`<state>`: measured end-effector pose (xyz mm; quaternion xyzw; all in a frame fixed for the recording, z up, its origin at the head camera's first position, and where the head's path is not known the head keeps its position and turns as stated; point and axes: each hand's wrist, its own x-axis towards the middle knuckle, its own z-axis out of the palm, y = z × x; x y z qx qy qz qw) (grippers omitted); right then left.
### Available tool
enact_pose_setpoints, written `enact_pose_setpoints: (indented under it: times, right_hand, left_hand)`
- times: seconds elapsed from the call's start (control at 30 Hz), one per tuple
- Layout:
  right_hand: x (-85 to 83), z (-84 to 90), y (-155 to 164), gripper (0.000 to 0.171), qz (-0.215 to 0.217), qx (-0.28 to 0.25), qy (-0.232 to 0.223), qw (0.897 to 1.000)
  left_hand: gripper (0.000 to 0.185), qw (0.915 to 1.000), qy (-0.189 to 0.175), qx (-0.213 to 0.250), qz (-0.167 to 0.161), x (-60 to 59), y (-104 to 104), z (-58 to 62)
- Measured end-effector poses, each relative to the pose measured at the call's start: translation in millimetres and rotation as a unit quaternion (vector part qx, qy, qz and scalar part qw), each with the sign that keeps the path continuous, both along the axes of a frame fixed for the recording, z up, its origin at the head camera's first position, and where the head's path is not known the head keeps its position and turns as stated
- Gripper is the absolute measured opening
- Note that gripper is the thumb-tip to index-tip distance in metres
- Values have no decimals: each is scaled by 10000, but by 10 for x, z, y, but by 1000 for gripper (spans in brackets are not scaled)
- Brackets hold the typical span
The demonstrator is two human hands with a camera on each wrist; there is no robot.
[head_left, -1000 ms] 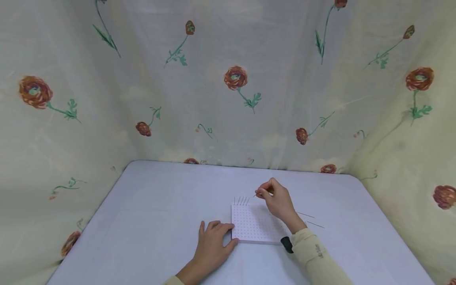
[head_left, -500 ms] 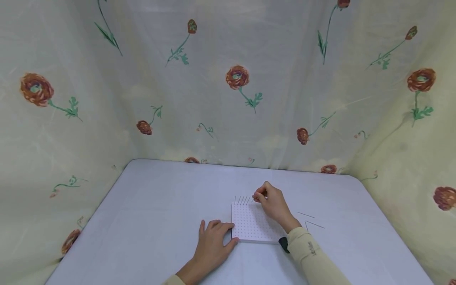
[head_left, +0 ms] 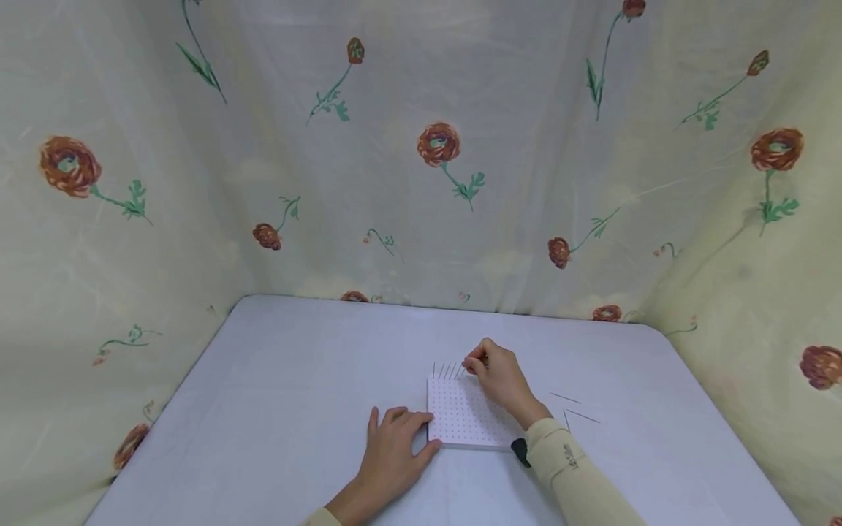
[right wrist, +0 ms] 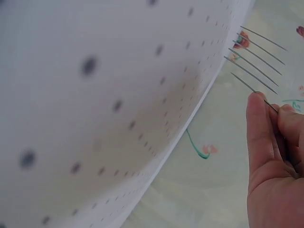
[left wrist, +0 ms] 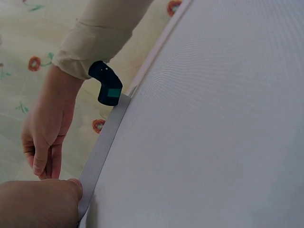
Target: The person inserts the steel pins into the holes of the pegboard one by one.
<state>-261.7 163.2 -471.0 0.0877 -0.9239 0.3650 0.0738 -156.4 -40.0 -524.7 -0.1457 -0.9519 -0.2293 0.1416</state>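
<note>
Between your right hand's (head_left: pixel 501 378) thumb and forefinger, you pinched a thin pin (right wrist: pixel 254 90) beside four standing pins (head_left: pixel 446 370); your left hand (head_left: pixel 392 451) rested relaxed against the dotted board's (head_left: pixel 464 419) near-left corner.

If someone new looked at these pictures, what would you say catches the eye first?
Probably the white dotted board in the middle of the table, with a short row of thin needles standing along its far edge. The right hand pinches another needle beside that row, while the left hand rests against the board's left edge. Flowered cloth hangs all around.
</note>
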Motion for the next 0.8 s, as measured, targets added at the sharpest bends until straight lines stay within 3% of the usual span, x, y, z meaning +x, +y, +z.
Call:
enact_pose_setpoints:
  times: [0.63,0.8]
  right_hand:
    - [-4,-76,-27,9,-77,75,-128,9999]
    - [-5,-82,-26,9,-65,53,36,10000]
  left_hand:
    - [41,9999,-9,98,-51,-5,-6,-25]
    - [41,9999,55,113,-59,-13,-3,-34]
